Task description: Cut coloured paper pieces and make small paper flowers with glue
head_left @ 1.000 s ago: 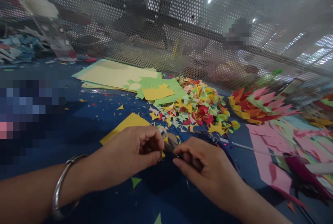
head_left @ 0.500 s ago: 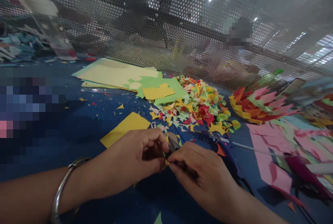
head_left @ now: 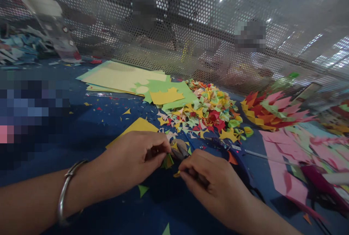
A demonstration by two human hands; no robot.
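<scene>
My left hand (head_left: pixel 136 158), with a silver bangle at the wrist, is closed in a pinch on a small green and yellow paper piece (head_left: pixel 168 161). Across a narrow gap, my right hand (head_left: pixel 212 180) pinches a tiny yellow paper bit (head_left: pixel 177 174) between thumb and forefinger. Grey scissor-like blades (head_left: pixel 180 152) show between the hands; their handles are hidden, and I cannot tell whether the right hand touches them. Partly behind my left hand lies a yellow paper sheet (head_left: pixel 140 126). Below it is a green scrap (head_left: pixel 143 190).
Beyond the hands sits a heap of cut paper stars (head_left: pixel 212 107). Stacked paper sheets (head_left: pixel 117 76) lie back left, beside a plastic cup (head_left: pixel 51 27). At right are a folded paper flower (head_left: pixel 275 109), pink paper (head_left: pixel 278 147) and a magenta-handled tool (head_left: pixel 321 184). A perforated metal screen (head_left: pixel 174 27) stands behind.
My hands have moved apart slightly, the left one shifting leftward. The green and yellow piece and the yellow bit now show separately at the fingertips.
</scene>
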